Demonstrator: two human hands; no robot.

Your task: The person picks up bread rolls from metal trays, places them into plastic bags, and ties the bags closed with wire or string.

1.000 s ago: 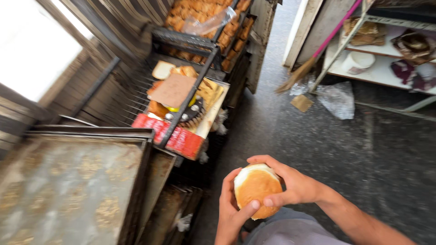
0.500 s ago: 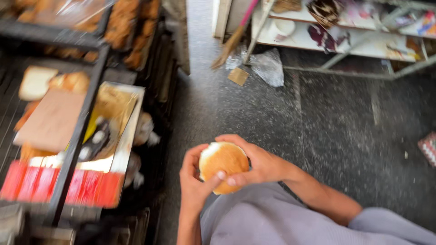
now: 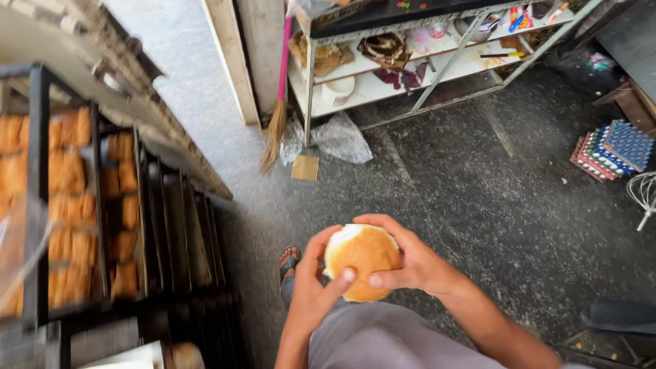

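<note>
A round golden bun (image 3: 361, 256) with a pale edge is held in front of my body by both hands. My left hand (image 3: 311, 290) cups it from the left, thumb pressed on its lower face. My right hand (image 3: 410, 260) wraps it from the right and above, fingers curled over the rim. Below the bun I see my grey garment (image 3: 383, 342) and a sandalled foot (image 3: 289, 260) on the dark floor.
A black metal rack (image 3: 96, 212) with trays of baked goods stands at the left. A broom with a pink handle (image 3: 280, 102) leans by a white shelf unit (image 3: 410, 61) holding clutter. Stacked egg trays (image 3: 608, 150) and a wire whisk (image 3: 646, 195) sit at the right.
The view has swung right and away from the rack, bringing the shelf, broom and egg trays into sight. Both hands keep hold of the bun, turned slightly.
</note>
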